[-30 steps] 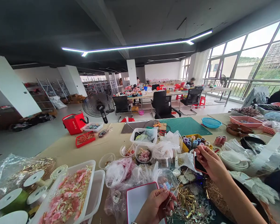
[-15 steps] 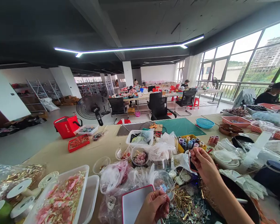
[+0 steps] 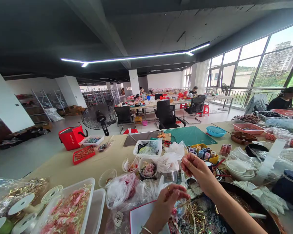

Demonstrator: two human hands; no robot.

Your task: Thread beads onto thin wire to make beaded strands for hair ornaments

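My left hand [image 3: 171, 200] is closed in a pinch low at the centre, over a small clear round tub of coloured beads [image 3: 179, 209]. A thin gold pin [image 3: 185, 203] sticks out from its fingertips. My right hand [image 3: 197, 169] is raised just above and to the right, with thumb and fingers pinched together; what they hold is too small to make out. Below both hands lies a heap of gold pins [image 3: 195, 216] on a dark round tray [image 3: 249, 195]. A red-rimmed white tray [image 3: 139, 219] sits by my left wrist.
The tan table [image 3: 70, 165] carries plastic bags [image 3: 122, 188], a white bin of pink flowers [image 3: 68, 211], ribbon spools [image 3: 21, 204], a bead bowl [image 3: 148, 169], thread spools [image 3: 202, 152], a green mat [image 3: 190, 135] and baskets. A person [image 3: 283, 99] sits far right. A fan [image 3: 99, 117] and red bag [image 3: 72, 138] stand on the floor.
My right hand left the red-cased phone and swung left and up toward the left hand. My left hand rose slightly over the bead tub. The view shifted a little.
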